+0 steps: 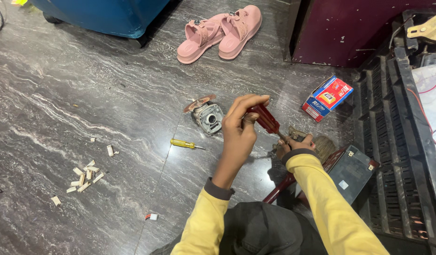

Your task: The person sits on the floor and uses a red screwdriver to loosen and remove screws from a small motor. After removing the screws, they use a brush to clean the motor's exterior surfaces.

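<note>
Yellow sleeves and a dark lap fill the near edge of the view as a person sits on a grey marbled floor (85,94). Raised in front of the body, the left hand (240,123) has its fingers (248,101) clenched around the dark red handle of a screwdriver (265,119), whose shaft slants down and to the right. Its tip meets a small metal part (293,137) that the right hand (296,144) grips low against the floor, fingers curled about it; how the part is shaped cannot be told, since the hand hides most of it. Just beside the right forearm lies a grey battery (352,172) with a red frame against it. A grey gear housing with a round disc (206,114) sits on the floor just left of the left hand, and a small yellow-handled screwdriver (184,143) lies below it, apart from both hands. Farther left, a scatter of white plastic bits (85,175) is spread over the floor. A red and blue carton (327,98) rests near a dark black grille (392,141) at right, and a pair of pink sandals (220,32) lies at the top, well apart from the work.
</note>
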